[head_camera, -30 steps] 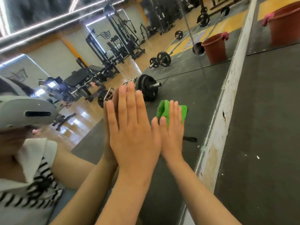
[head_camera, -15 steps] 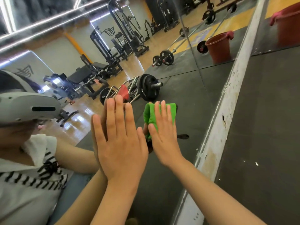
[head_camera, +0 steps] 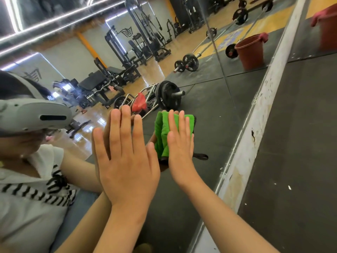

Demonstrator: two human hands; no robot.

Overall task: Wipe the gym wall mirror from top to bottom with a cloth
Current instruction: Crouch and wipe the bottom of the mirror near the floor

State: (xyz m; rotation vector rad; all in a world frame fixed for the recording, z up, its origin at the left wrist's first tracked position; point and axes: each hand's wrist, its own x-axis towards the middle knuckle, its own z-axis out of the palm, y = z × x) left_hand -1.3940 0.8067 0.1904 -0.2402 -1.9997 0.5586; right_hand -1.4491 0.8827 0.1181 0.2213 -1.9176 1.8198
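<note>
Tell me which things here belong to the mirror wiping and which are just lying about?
In the job: mirror, cloth, right hand pressing the cloth, left hand flat on the mirror.
Lying about: bucket with a rag on its rim, untouched; reflected barbell, weight plate, bench.

The right hand (head_camera: 179, 143) covers the right part of the green cloth (head_camera: 161, 136), so its full shape is hidden. At 2 o'clock in the picture, the red bucket (head_camera: 328, 30) is blurred and cut by the edge. The left forearm (head_camera: 118, 232) and right forearm (head_camera: 228, 221) are cut off at 6 and 5 o'clock. At 4 o'clock from the cloth, a small dark object (head_camera: 200, 156) cannot be identified.
</note>
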